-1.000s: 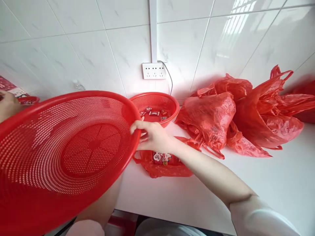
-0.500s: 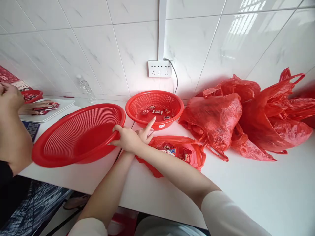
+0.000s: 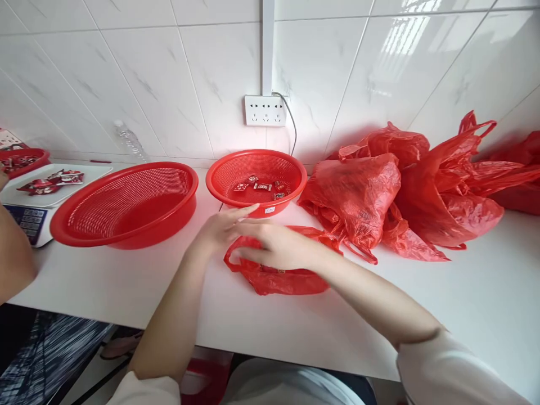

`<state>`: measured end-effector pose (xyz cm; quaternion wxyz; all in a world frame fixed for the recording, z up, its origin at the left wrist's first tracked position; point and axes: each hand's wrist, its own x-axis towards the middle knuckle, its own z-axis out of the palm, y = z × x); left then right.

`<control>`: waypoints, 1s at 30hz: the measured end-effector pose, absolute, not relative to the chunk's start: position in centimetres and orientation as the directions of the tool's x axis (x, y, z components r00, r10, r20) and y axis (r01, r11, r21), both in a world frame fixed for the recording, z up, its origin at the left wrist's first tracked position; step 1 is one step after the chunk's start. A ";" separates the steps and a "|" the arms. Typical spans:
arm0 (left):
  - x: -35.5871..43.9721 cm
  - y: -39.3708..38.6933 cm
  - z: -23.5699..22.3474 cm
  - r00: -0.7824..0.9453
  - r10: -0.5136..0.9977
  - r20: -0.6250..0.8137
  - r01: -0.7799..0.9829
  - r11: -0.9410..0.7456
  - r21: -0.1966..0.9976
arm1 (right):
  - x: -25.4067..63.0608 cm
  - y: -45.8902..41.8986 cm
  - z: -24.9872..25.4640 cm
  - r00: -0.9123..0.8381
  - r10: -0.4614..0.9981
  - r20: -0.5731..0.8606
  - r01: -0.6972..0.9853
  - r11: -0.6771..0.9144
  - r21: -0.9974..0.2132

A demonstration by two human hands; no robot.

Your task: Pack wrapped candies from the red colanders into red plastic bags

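A small red plastic bag (image 3: 291, 280) with wrapped sweets inside lies on the white counter (image 3: 442, 304) in front of me. My right hand (image 3: 278, 247) rests on top of it, fingers curled loosely over the plastic. My left hand (image 3: 221, 228) is beside it at the bag's left handle, fingers stretched out and holding nothing. A large empty red perforated basket (image 3: 126, 205) stands on the counter to the left, apart from both hands. Behind the bag sits a smaller red basket (image 3: 255, 180) with a few wrapped sweets in it.
A heap of crumpled red plastic bags (image 3: 405, 185) fills the counter at the right. At the far left stand a scale (image 3: 34, 211) with sweets on its tray, a red bowl (image 3: 21, 160), and another person's arm (image 3: 12, 253). A plastic bottle (image 3: 129, 140) and a socket (image 3: 265, 110) are on the tiled wall.
The large basket came down from in front of my face onto the counter at the left and my left hand let go of it. My right hand moved onto the small bag.
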<state>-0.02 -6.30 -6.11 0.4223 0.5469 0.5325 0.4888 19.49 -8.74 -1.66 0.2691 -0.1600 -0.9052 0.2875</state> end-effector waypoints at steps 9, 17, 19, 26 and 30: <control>-1.2 -6.8 -4.4 0.032 0.835 -0.549 0.944 0.155 0.291 | 31.5 -9.7 -8.4 -0.287 0.932 0.222 0.953 0.301 -0.029; -0.8 -6.1 -0.5 0.293 0.937 -0.189 0.585 -0.020 0.811 | 34.2 -8.7 -4.5 -0.111 0.991 0.079 0.960 0.128 -0.250; -0.5 -5.7 1.6 0.246 0.969 0.025 0.344 -0.111 0.932 | 35.6 -8.5 -1.3 -0.081 0.985 0.151 0.838 0.149 -0.524; 3.4 -4.4 5.4 0.161 0.830 0.534 -0.209 -0.500 0.840 | 34.9 -8.3 4.1 0.049 0.752 0.658 0.069 0.654 -0.753; 6.4 -5.8 5.3 0.189 0.796 0.575 -0.076 -0.572 0.817 | 32.1 -8.5 3.4 0.142 0.590 0.795 0.110 0.788 -0.605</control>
